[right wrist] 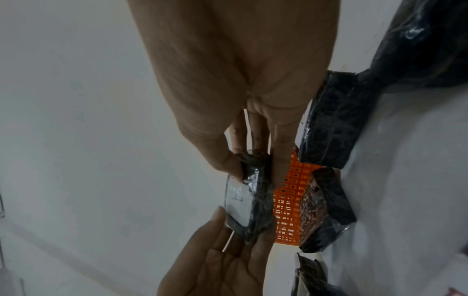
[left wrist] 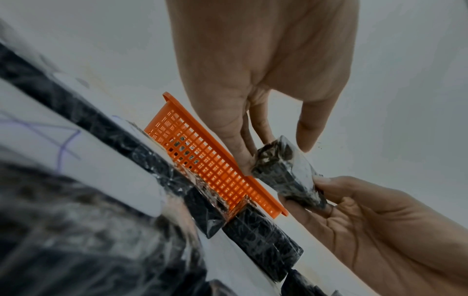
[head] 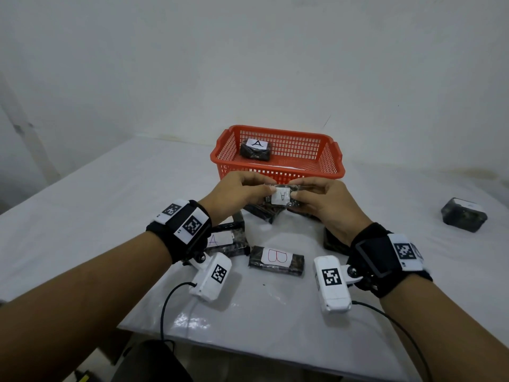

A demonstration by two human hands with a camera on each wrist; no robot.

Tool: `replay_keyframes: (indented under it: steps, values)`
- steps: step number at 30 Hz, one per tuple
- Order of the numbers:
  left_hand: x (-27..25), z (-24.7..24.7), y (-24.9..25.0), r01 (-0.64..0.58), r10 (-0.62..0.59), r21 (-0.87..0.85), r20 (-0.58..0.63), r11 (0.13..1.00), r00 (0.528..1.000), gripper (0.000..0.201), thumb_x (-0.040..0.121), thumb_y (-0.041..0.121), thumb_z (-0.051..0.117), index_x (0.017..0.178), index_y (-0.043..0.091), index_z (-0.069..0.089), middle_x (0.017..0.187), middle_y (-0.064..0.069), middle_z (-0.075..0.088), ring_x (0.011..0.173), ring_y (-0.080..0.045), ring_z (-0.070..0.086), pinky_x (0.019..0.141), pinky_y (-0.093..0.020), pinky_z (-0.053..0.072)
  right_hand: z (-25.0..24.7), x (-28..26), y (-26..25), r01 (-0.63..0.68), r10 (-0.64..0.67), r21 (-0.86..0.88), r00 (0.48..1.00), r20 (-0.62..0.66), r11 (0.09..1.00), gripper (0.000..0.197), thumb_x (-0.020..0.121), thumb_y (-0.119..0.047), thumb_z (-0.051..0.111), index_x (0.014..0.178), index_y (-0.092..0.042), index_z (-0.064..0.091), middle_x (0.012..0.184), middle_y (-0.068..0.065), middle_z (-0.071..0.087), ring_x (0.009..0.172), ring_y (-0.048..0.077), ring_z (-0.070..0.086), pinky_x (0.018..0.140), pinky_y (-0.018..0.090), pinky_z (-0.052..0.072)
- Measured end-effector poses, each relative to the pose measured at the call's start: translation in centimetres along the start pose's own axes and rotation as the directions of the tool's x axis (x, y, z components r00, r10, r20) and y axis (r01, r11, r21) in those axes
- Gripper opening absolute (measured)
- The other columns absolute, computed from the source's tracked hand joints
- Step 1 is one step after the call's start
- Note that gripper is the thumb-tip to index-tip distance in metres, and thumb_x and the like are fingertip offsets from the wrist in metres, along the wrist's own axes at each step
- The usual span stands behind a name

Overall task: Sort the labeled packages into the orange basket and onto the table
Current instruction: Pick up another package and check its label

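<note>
A small dark wrapped package with a white "A" label [head: 281, 196] is held just above the table, in front of the orange basket [head: 278, 131]. My left hand [head: 268, 190] pinches its left end and my right hand [head: 296, 192] pinches its right end. The left wrist view shows thumb and fingers of my left hand [left wrist: 276, 152] on the package [left wrist: 286, 176]. The right wrist view shows my right hand [right wrist: 255, 168] gripping the same package [right wrist: 249, 200]. Another "A" package [head: 255, 149] lies inside the basket.
On the white table [head: 110, 202] lie an "A" package [head: 220, 241] under my left wrist and a "B" package [head: 276, 260] in the middle. More dark packages [head: 261, 213] sit beneath my hands. One package [head: 464, 215] lies apart at the far right.
</note>
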State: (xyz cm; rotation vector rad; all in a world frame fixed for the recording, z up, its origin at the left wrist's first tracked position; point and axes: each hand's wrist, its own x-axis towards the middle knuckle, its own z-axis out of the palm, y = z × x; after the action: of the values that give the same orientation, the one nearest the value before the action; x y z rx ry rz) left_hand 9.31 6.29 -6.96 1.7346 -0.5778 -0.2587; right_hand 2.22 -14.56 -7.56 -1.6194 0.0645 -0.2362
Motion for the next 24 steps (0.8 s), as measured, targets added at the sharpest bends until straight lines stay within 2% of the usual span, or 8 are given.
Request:
replay_keyframes:
  steps: [6, 9, 12, 14, 17, 19, 21, 24]
  values:
    - [-0.15, 0.01, 0.25, -0.022, 0.022, 0.037, -0.011, 0.999, 1.0, 0.017, 0.09, 0.009, 0.077, 0.107, 0.008, 0.078, 0.102, -0.009, 0.08, 0.091, -0.02, 0.076, 0.084, -0.028, 0.062, 0.02, 0.08, -0.04, -0.011, 0.011, 0.004, 1.0, -0.004, 1.0, 0.016, 0.095, -0.005, 0.071, 0.109, 0.0, 0.077, 0.112, 0.018, 0.077, 0.107, 0.033, 0.076, 0.098, 0.047, 0.061]
    - [-0.22, 0.07, 0.23, -0.02, 0.02, 0.025, 0.0, 0.999, 1.0, 0.02, 0.09, 0.013, 0.078, 0.109, 0.008, 0.077, 0.104, -0.009, 0.08, 0.096, -0.025, 0.077, 0.089, -0.033, 0.063, 0.06, 0.09, -0.03, 0.035, -0.037, -0.045, 0.999, -0.034, 0.998, 0.013, 0.096, -0.007, 0.071, 0.105, -0.001, 0.079, 0.106, 0.015, 0.079, 0.102, 0.031, 0.077, 0.096, 0.047, 0.062]
    - [-0.22, 0.09, 0.11, -0.016, 0.017, -0.023, 0.006, 1.0, 1.0, 0.021, 0.092, 0.014, 0.076, 0.112, 0.005, 0.076, 0.108, -0.014, 0.078, 0.102, -0.034, 0.075, 0.094, -0.041, 0.062, 0.11, -0.15, -0.26, 0.032, -0.032, 0.002, 0.999, -0.026, 0.999, 0.014, 0.095, -0.005, 0.072, 0.106, 0.001, 0.078, 0.106, 0.016, 0.079, 0.102, 0.032, 0.077, 0.089, 0.041, 0.065]
    - [-0.26, 0.03, 0.15, -0.026, 0.026, -0.03, -0.024, 0.999, 0.999, 0.019, 0.092, 0.011, 0.076, 0.11, 0.003, 0.077, 0.107, -0.016, 0.078, 0.1, -0.035, 0.075, 0.091, -0.038, 0.063, 0.14, -0.39, -0.34, 0.013, -0.015, 0.052, 1.0, 0.023, 0.999, 0.019, 0.092, -0.003, 0.073, 0.111, 0.004, 0.075, 0.111, 0.019, 0.077, 0.103, 0.032, 0.077, 0.085, 0.036, 0.065]
    - [-0.21, -0.05, 0.17, -0.031, 0.031, -0.007, -0.043, 0.999, 0.999, 0.017, 0.091, 0.009, 0.076, 0.107, 0.005, 0.078, 0.103, -0.013, 0.079, 0.095, -0.029, 0.077, 0.085, -0.03, 0.063, 0.14, -0.61, -0.13, 0.042, -0.042, 0.004, 0.998, 0.051, 0.999, 0.026, 0.088, 0.004, 0.076, 0.114, 0.002, 0.073, 0.113, 0.018, 0.077, 0.102, 0.028, 0.078, 0.081, 0.029, 0.064]
    - [-0.18, -0.01, 0.09, -0.021, 0.02, -0.019, -0.033, 1.0, 0.999, 0.018, 0.091, 0.009, 0.076, 0.108, 0.006, 0.077, 0.105, -0.013, 0.079, 0.096, -0.027, 0.077, 0.087, -0.033, 0.062, 0.01, -0.66, -0.16, 0.068, -0.067, -0.025, 0.997, 0.044, 0.997, 0.027, 0.087, 0.005, 0.077, 0.114, 0.002, 0.074, 0.113, 0.017, 0.077, 0.102, 0.027, 0.078, 0.08, 0.026, 0.063]
    - [-0.22, 0.0, 0.0, -0.012, 0.011, -0.047, -0.017, 0.999, 1.0, 0.02, 0.091, 0.01, 0.076, 0.11, 0.005, 0.076, 0.107, -0.014, 0.078, 0.1, -0.032, 0.076, 0.092, -0.038, 0.062, -0.11, -0.61, -0.28, 0.077, -0.075, -0.046, 0.996, 0.041, 0.996, 0.028, 0.087, 0.004, 0.077, 0.115, 0.001, 0.074, 0.113, 0.017, 0.077, 0.102, 0.027, 0.078, 0.082, 0.028, 0.064]
    - [-0.22, -0.01, 0.07, -0.031, 0.03, -0.04, -0.035, 0.999, 0.999, 0.019, 0.089, 0.007, 0.077, 0.108, 0.004, 0.077, 0.106, -0.012, 0.079, 0.098, -0.026, 0.077, 0.089, -0.032, 0.062, -0.14, -0.49, -0.26, 0.073, -0.07, -0.049, 0.996, 0.056, 0.996, 0.029, 0.087, 0.005, 0.077, 0.115, -0.002, 0.073, 0.118, 0.018, 0.075, 0.107, 0.031, 0.076, 0.089, 0.036, 0.064]
